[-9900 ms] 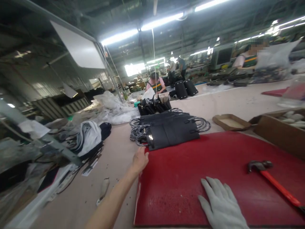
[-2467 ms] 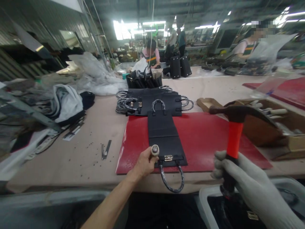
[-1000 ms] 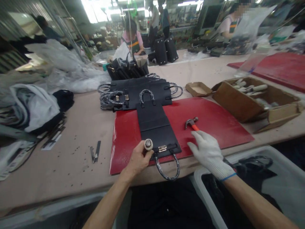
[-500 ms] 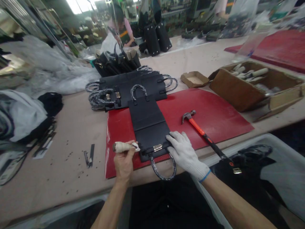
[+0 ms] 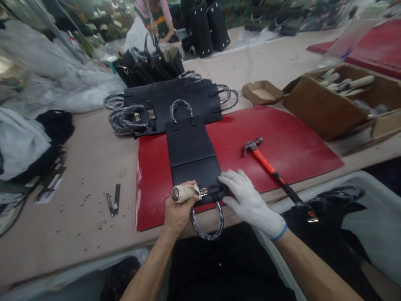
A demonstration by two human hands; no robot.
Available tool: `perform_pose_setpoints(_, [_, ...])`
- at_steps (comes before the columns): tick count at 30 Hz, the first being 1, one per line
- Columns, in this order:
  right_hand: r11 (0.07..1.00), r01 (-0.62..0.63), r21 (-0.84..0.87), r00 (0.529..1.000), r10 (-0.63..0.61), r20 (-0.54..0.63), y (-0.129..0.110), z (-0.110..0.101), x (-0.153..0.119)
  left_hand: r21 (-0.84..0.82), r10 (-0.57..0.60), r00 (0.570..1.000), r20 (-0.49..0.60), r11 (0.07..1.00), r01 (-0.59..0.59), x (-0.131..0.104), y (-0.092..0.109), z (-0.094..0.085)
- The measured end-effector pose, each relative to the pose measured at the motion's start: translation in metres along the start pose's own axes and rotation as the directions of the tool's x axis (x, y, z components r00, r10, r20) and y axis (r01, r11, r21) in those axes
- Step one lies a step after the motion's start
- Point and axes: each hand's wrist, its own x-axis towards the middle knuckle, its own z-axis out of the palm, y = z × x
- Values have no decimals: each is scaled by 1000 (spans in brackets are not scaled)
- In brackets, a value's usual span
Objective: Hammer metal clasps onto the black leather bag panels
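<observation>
My L hand (image 5: 178, 214) grips wrapped tool (image 5: 184, 193) at clasp (image 5: 203, 192), R hand (image 5: 246, 197) spread by panel (image 5: 194, 144), near right; prob. clasp work, next needs steady aim.

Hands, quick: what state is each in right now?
Left hand: closed, holding the wrapped tool.
Right hand: open, gloved, gripping nothing, fingertips at the black panel's edge.

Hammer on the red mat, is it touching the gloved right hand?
Apart. The head view shows a strip of bare red mat between the hammer's handle and the gloved right hand.
</observation>
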Motion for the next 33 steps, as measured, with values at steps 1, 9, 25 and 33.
perform_pose_setpoints(1, [1000,6,19,1000,-6,6,2,-2,1,1,-1,1000,-2,1000,1,0,0,-1])
perform_pose_setpoints(9, [992,-119,-50,993,119,-7,6,1,5,61,50,998,33,997,-52,6,16,12])
perform_pose_setpoints(25, [985,-158,-74,985,162,52,3,0,8,96,76,990,123,992,-88,18,15,36])
perform_pose_setpoints(33, [986,-147,-85,987,152,57,3,-1,8,107,77,987,144,990,-93,16,16,35])
